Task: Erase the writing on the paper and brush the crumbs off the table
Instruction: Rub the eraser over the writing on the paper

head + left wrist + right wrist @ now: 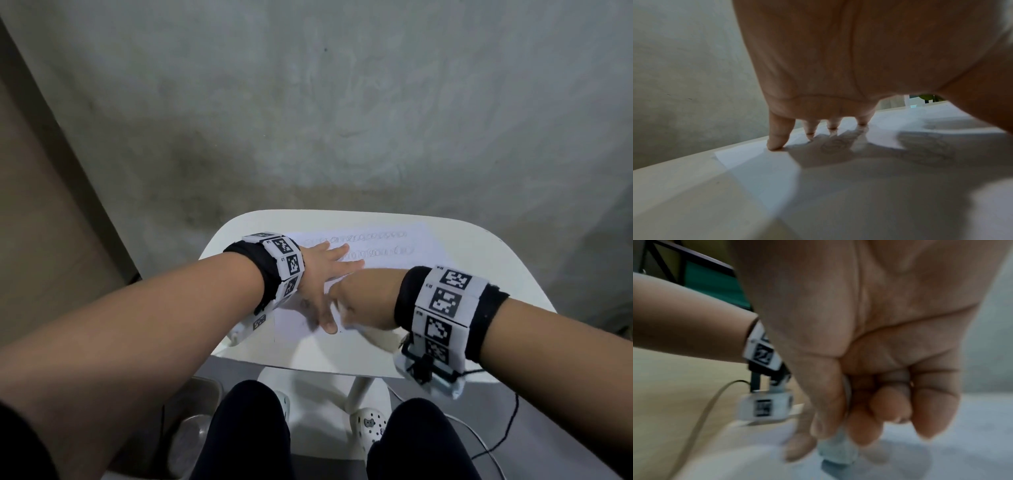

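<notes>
A white sheet of paper with rows of pencil loops lies on the small white table. My left hand lies flat on the sheet with fingers spread, fingertips pressing the paper down. My right hand is just right of the left thumb, curled round a whitish eraser whose end touches the paper. In the head view the eraser is hidden under the hand. The right wrist view is blurred.
The table stands against a grey wall. Below its near edge are my knees, white clogs, the table's leg and black cables on the floor. A metal bowl sits at the lower left.
</notes>
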Demonstrator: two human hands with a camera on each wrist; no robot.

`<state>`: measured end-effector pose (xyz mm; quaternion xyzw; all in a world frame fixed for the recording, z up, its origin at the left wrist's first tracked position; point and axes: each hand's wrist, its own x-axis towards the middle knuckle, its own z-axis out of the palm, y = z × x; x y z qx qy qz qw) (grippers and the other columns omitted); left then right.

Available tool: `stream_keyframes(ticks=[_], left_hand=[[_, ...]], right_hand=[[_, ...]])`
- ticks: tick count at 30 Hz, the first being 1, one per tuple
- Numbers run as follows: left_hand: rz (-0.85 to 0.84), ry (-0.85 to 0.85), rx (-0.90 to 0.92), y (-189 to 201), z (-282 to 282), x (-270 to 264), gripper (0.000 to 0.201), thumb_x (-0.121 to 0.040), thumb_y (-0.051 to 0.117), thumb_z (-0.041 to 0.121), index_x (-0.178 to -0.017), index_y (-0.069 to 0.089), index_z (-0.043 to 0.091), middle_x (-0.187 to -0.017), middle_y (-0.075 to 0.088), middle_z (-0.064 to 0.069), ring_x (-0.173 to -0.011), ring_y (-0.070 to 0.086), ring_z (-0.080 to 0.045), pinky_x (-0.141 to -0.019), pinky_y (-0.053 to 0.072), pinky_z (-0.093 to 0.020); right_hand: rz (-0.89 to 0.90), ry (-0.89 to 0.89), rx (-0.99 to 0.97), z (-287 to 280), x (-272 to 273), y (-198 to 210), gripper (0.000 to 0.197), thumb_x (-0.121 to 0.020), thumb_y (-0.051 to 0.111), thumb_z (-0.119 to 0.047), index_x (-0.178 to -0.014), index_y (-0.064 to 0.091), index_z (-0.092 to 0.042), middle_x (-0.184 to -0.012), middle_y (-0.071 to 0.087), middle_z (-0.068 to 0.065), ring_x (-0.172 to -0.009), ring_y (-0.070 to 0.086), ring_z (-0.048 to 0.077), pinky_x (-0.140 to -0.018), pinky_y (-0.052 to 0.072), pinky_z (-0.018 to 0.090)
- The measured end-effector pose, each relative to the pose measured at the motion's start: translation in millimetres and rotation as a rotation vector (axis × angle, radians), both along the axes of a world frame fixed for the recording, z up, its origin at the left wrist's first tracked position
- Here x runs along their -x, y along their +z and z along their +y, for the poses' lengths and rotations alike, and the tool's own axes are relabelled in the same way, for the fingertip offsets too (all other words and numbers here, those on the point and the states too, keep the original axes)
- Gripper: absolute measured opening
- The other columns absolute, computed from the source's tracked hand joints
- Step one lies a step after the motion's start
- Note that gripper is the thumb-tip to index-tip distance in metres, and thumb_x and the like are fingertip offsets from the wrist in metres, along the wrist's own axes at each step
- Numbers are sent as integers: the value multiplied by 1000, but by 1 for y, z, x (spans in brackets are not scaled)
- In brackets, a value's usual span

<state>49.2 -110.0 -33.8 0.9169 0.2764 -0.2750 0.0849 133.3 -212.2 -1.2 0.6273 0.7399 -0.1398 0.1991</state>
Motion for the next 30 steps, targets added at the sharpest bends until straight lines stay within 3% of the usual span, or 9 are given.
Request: stream_keyframes(ticks=[2,7,10,13,15,18,21,26,30], left_hand=[[-46,2,26,1,0,2,126,-66,79,63,-152,-11,46,-161,-27,6,-148,-22,-25,-118,2,-61],[-24,9,23,-1,3,3,128,-65,77,67,-151,-16,45,-160,-28,9,-148,-23,-23,-117,2,-63],[-68,10,56,-4,6,5,128,-64,79,66,-151,-14,47,-160,-27,8,-148,-24,-23,-118,0,-61],[-40,24,46,-7,7,4,131,-63,76,70,-150,-18,46,-159,-29,10,-147,-25,-22,-118,-1,-61],[-37,13,41,-7,7,4,131,-63,76,71,-150,-18,46,-159,-29,10,-147,-25,-21,-118,-2,-60],[-21,23,30,-2,13,15,131,-64,77,69,-151,-18,44,-160,-29,8,-148,-22,-20,-119,-3,-55],[42,51,15,3,22,28,133,-64,78,66,-151,-20,42,-160,-29,4,-149,-19,-21,-118,-2,-53],[39,72,33,3,24,33,132,-67,78,63,-150,-22,41,-159,-30,4,-148,-22,-23,-117,-4,-55],[36,77,43,4,23,33,130,-69,78,62,-150,-22,42,-159,-31,6,-148,-23,-23,-116,-5,-56]], right_hand=[[-122,-59,-11,4,-3,4,28,-95,54,-17,-121,57,-8,-101,64,6,-94,56,24,-74,36,28],[-93,38,63,-2,3,7,35,-98,49,-18,-132,51,-11,-126,57,5,-118,52,24,-83,35,28],[-223,-38,42,6,0,7,33,-96,52,-19,-127,53,-6,-114,62,8,-104,58,25,-82,40,30],[-145,4,108,2,1,7,34,-98,48,-16,-132,51,-12,-115,61,6,-90,49,21,-64,35,24],[-114,6,88,-3,1,8,32,-98,47,-16,-128,53,-11,-95,60,4,-80,43,18,-57,32,23],[-34,-79,78,-1,-11,7,18,-94,47,-17,-110,56,-16,-97,62,2,-85,52,21,-70,39,27],[148,-163,74,0,-23,6,9,-89,50,-15,-93,54,-22,-80,61,-4,-76,54,16,-73,43,29],[35,-80,-43,2,-13,3,23,-96,46,-22,-115,51,-11,-111,63,4,-88,53,22,-75,39,29],[-33,15,17,-3,1,-1,28,-97,47,-26,-119,48,-9,-107,59,5,-83,46,20,-72,36,29]])
